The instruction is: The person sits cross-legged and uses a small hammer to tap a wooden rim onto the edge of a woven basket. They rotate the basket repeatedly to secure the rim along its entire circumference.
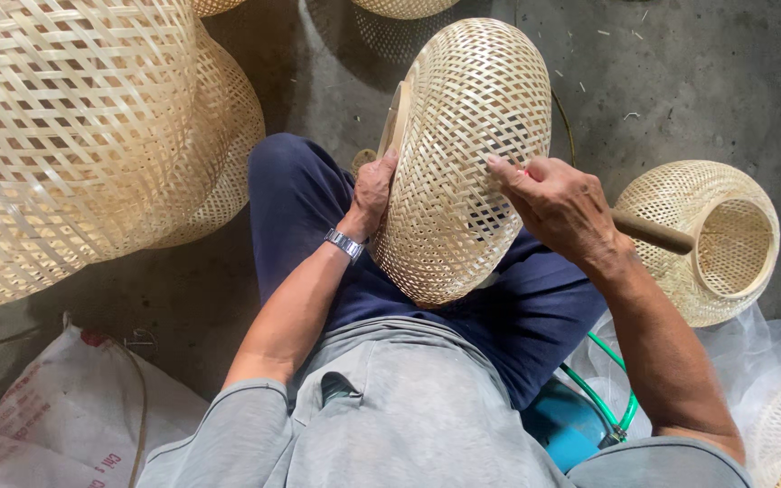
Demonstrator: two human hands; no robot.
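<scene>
The woven bamboo shade [463,163] lay on your lap, long axis running twelve to six. Your left hand [374,188] cupped its nine-o'clock side; your right hand [558,203], gripping a wooden-handled tool [653,232], pressed at three.

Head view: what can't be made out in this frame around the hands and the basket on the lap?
- Tool in the right hand: only the wooden handle shows; the working end is hidden by the hand.
- Left hand: its fingers are hidden behind the basket.
- Basket's opening: turned away, only a sliver of rim shows.
- Big basket: cut off by the left and top edges.
- Green hose: its ends are hidden under the right arm and leg.
</scene>
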